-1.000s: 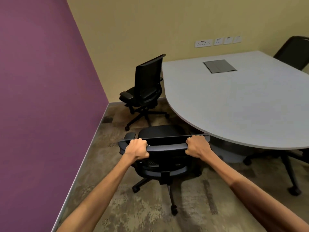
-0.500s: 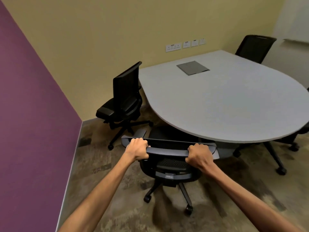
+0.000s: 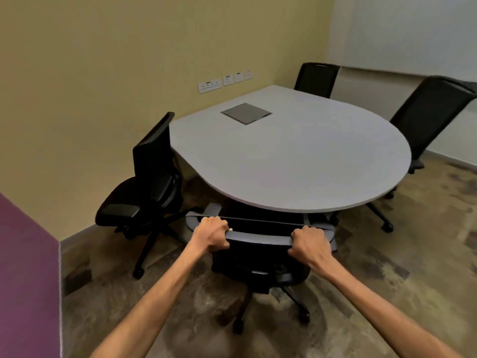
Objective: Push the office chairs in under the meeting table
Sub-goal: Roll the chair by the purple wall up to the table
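Head view shows both hands clamped on the top rail of the near chair, the left hand at one end and the right hand at the other, fingers curled over the rail. A second ago this chair stood clear of the table with its whole seat showing; now the seat has slid in beneath the rounded edge just ahead of the knuckles, and only the backrest and the wheeled base stick out below the wrists. The view has also swung right, so more of the room shows. I'd judge this chair nearly home, with a short push left before the backrest meets the tabletop edge.

Up and left of the left hand, a second chair sits turned side-on beside the table, its seat pointing away from it, so it looks not yet pushed in. Far beyond the right hand, two more chairs, one at the back and one at the right, stand close against the table's far side.

The tabletop is plain pale grey, bare except for a flush square hatch. Sockets line the yellow wall behind it. The floor is mottled brown carpet, which may drag the castors a little. A purple wall closes the room left of the left arm.
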`<state>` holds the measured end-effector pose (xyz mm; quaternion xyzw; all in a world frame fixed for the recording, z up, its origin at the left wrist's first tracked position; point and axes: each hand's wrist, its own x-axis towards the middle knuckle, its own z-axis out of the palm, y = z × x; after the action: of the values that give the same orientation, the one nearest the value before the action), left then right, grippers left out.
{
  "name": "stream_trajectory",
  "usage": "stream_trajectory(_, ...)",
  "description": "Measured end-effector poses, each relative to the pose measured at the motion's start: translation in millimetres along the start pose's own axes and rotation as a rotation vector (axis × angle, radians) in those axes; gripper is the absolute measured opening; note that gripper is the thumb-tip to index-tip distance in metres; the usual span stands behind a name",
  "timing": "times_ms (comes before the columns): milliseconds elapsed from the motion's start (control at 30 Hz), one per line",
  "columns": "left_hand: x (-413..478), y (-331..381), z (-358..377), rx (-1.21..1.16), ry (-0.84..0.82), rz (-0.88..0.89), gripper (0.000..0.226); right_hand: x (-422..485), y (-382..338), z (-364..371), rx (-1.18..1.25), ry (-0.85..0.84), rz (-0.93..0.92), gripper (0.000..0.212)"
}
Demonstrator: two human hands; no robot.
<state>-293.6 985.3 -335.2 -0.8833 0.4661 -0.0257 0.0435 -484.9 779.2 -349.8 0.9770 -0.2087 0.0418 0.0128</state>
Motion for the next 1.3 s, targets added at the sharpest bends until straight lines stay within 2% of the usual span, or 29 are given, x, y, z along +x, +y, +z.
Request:
stream_trajectory(200,17.7,-52.2,2.0,-0.038,-0.001,0.170,0.029,8.8,-48.0,-1.5,-0.022,0.016,0.129,0.020)
stream_trajectory(433,50.4,-88.8,10.5,-0.036,-0.028,0.276,0.030,31.5,-72.7,-0.8,0.007,0.048,0.226,0.022)
stream_trajectory(1133,115.9,-120.6,17.8,-0.063,-0.030,0.353,0.034,90.5,-69.8,7.3,-0.064,-0.063,0.280,0.019)
stream_trajectory(1300,146.6,-125.1,21.8,-0.057,0.016,0.366,0.035,112.6,-57.8,14.3,-0.026,0.018,0.304,0.017)
